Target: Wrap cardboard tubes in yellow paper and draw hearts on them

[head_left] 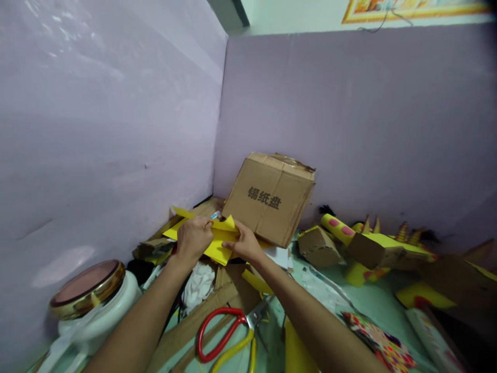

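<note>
Two-handed pinch on the thin, bright-yellow paper sheet point(218, 252) by the fingers of left hand point(194, 239) and right hand point(246, 243); apply even tension, avoid creasing.

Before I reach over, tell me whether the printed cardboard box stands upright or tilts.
Tilted. The printed cardboard box has slanting side edges, and its line of dark characters slopes down to the right.

Dark characters "锡纸盘" point(264, 198), printed on cardboard box point(267, 220)
</note>
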Available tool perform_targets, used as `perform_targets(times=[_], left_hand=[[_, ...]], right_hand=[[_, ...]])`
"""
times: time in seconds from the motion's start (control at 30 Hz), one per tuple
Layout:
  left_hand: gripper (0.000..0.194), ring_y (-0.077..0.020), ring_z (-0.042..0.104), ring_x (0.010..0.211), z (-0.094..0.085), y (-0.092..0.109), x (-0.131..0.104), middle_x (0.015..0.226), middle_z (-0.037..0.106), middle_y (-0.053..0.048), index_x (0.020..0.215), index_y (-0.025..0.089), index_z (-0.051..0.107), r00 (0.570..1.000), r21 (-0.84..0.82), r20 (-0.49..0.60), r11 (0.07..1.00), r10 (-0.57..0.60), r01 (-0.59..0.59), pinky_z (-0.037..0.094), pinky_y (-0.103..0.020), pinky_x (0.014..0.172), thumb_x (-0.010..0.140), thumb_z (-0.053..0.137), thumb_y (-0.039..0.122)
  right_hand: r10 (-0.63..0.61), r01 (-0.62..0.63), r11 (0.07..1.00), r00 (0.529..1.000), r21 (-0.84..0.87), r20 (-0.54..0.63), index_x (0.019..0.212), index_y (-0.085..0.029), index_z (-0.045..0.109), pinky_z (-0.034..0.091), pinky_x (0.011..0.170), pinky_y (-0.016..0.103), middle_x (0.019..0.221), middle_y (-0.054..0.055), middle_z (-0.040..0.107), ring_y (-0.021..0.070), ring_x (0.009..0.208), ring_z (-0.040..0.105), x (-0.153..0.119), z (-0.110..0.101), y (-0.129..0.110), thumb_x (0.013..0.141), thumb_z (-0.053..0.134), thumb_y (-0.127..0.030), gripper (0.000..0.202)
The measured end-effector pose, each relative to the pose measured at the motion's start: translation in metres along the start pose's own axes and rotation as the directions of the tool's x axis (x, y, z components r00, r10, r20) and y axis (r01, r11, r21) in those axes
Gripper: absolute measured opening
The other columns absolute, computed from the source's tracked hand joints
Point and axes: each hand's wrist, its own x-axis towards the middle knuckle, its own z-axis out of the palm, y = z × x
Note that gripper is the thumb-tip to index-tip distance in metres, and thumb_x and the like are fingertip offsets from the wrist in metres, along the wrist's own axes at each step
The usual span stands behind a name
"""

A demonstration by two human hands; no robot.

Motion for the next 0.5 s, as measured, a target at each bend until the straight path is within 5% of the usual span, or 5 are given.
perform_targets(times=[0.3,0.5], left_hand=[[0.025,-0.0230,0.065,0.080,-0.014,-0.001,0.003,0.084,0.072,-0.007,0.078,0.019,0.070,0.989,0.013,-0.144,1.000,0.022,-0.021,0.043,-0.029,0.064,0.080,0.045,0.023],[0.020,-0.0237,0.065,0.079,-0.057,0.014,0.008,0.082,0.072,-0.004,0.077,0.022,0.069,0.974,0.063,-0.225,0.998,0.032,-0.018,0.039,-0.029,0.058,0.077,0.049,0.024]], right_hand=[[0.106,-0.123,0.974,0.989,0.192,0.099,0.109,-0.015,0.056,0.054,0.079,0.037,0.099,0.003,0.068,0.0192,0.088,0.065,0.022,0.009,0.016,0.073,0.067,-0.009,0.038],[0.170,-0.193,0.967,0.975,0.168,0.142,0.111,-0.014,0.056,0.054,0.075,0.038,0.106,0.006,0.062,0.0187,0.088,0.063,0.023,0.006,0.021,0.088,0.057,-0.024,0.025]])
